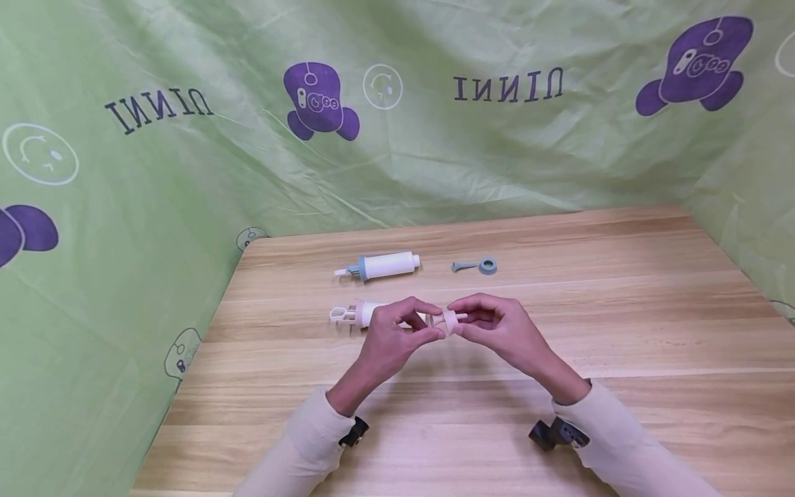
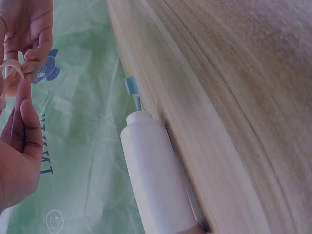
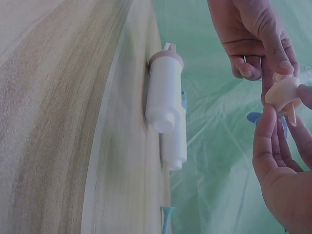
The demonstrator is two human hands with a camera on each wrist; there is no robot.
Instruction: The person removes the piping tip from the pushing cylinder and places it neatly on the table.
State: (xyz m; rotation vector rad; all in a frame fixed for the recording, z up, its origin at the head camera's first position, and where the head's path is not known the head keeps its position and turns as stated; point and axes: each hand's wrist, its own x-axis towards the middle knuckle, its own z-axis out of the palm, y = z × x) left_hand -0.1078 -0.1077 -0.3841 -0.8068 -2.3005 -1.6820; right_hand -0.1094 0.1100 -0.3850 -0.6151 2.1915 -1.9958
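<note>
Above the table, my left hand [image 1: 394, 336] pinches the wide end of a pale pink nozzle [image 3: 292, 115] between thumb and fingers. The nozzle passes through a pale pink ring cap [image 1: 450, 322], its narrow tip pointing right. Gripping the ring's rim with thumb and fingertips is my right hand [image 1: 504, 329]. Behind the left hand lies a white syringe-like barrel [image 3: 163, 92] with a pink flange and a white looped handle; the left hand partly hides it in the head view. In the left wrist view, the ring is cut by the frame edge.
Farther back lies a second white barrel [image 1: 390, 265] with a blue flange [image 1: 362, 268]. To its right are a blue nozzle [image 1: 464, 266] and a blue ring cap [image 1: 488, 266]. A green printed cloth [image 1: 435, 152] hangs around the wooden table [image 1: 621, 297].
</note>
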